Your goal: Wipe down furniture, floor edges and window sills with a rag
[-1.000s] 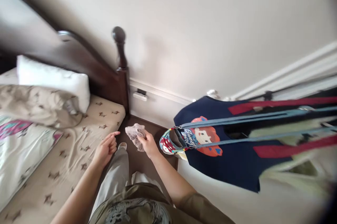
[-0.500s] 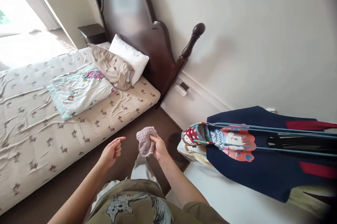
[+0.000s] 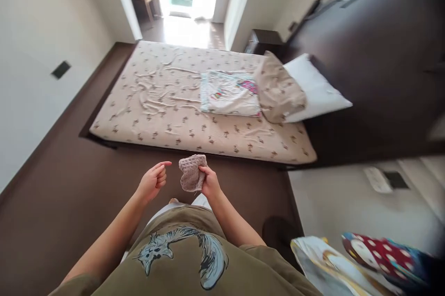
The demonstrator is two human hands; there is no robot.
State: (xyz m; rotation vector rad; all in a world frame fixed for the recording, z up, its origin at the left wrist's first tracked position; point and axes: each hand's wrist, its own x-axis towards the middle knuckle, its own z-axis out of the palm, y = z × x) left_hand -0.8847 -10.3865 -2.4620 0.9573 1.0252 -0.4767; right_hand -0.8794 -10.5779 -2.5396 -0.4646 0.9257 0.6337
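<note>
My right hand (image 3: 209, 182) pinches a small pinkish-grey waffle-textured cloth (image 3: 191, 173), bunched up and held at waist height. Just to its left, my left hand (image 3: 153, 181) is raised with the fingers loosely curled and the forefinger pointing toward the cloth; it holds nothing and does not touch it. Both hands are above the dark brown floor, in front of a bed (image 3: 167, 106).
The bed has a beige patterned sheet, a folded colourful blanket (image 3: 229, 93), a beige pillow (image 3: 280, 90) and a white pillow (image 3: 314, 90) against a dark headboard (image 3: 375, 55). A dark nightstand (image 3: 266, 40) stands beyond. Colourful fabric items (image 3: 378, 256) lie at lower right. A bright doorway is beyond the bed.
The view has swung left from the wall and hanging clothes to the whole bed. My hands kept their pose, the right still holding the cloth.
</note>
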